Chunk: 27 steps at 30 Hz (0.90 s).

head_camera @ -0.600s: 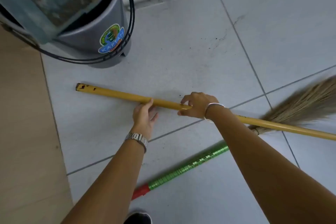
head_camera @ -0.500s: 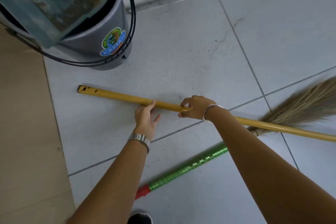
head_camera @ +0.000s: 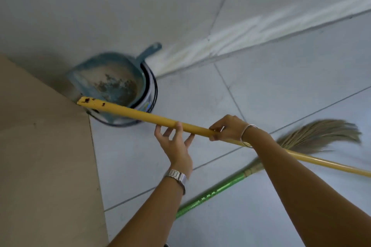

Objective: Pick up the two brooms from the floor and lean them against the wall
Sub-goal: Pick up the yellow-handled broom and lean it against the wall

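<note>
A yellow broom handle [head_camera: 138,115] is lifted off the floor, its free end up near the bucket and its far end running off the right edge. My right hand [head_camera: 227,127] is closed around the handle near its middle. My left hand [head_camera: 175,142] cups it from below, thumb over the top and fingers loosely spread. The second broom lies on the tiles beneath my arms: a green handle [head_camera: 210,194] leading to straw bristles [head_camera: 319,136] at the right. Its lower end is hidden behind my left forearm.
A grey bucket [head_camera: 147,104] holding a blue dustpan [head_camera: 108,80] stands in the corner at the white tiled wall [head_camera: 120,6]. A beige panel [head_camera: 44,156] fills the left side. Grey floor tiles [head_camera: 271,86] stretch to the right.
The yellow handle has come up off the floor with both hands on it, its free end now over the bucket. My view has tilted up, so the wall shows.
</note>
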Tool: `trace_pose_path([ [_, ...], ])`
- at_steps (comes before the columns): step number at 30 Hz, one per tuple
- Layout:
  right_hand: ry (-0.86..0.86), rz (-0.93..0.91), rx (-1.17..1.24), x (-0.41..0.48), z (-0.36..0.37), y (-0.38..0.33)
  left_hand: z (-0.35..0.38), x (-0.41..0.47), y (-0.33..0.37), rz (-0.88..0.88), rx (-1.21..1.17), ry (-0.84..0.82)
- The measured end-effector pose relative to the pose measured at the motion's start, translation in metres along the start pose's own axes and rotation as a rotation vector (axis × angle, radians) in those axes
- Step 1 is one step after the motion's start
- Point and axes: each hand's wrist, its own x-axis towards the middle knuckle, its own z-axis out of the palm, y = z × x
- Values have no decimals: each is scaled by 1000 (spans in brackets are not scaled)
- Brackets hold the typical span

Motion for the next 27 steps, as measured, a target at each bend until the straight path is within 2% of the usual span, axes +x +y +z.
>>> trace_pose_path([
  [4,86,-19,103,-84,-112,-47,92,-71,87,142,-3,-114],
  [9,245,-91,317,-229,-257,-121,204,-190,227,285,-13,-388],
  [14,391,-198,488,-372,-353,-176,280,-318,352,466,68,-663],
  [19,489,-328,592,-499,-406,-208,323,-435,440,614,154,-900],
  [27,615,-463,666,-635,-422,-226,342,-561,511,643,280,-1261],
])
